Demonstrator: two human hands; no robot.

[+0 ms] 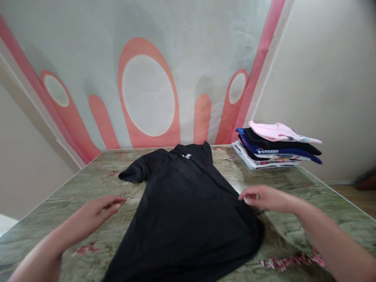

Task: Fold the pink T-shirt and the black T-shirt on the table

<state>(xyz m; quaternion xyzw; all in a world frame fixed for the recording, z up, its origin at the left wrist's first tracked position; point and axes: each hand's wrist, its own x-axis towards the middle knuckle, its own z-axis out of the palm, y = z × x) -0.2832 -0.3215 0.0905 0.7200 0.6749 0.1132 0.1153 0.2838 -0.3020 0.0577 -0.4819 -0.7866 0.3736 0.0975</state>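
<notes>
A black T-shirt [188, 211] lies spread on the table, its neck toward the wall and its hem toward me. Small white lettering shows near the collar. One sleeve sticks out to the left; the other looks bunched at the top right. My right hand [261, 197] is at the shirt's right side edge, with curled fingers pinching the fabric there. Left of the shirt, my left hand [96, 213] hovers over the table with its fingers stretched out, apart from the cloth and holding nothing.
A wood-patterned table [135, 194] with printed pink flowers carries everything. At its back right stands a stack of folded clothes [273, 150], a pink one on top. Behind the table hangs a pale backdrop [188, 47] with orange-pink shapes.
</notes>
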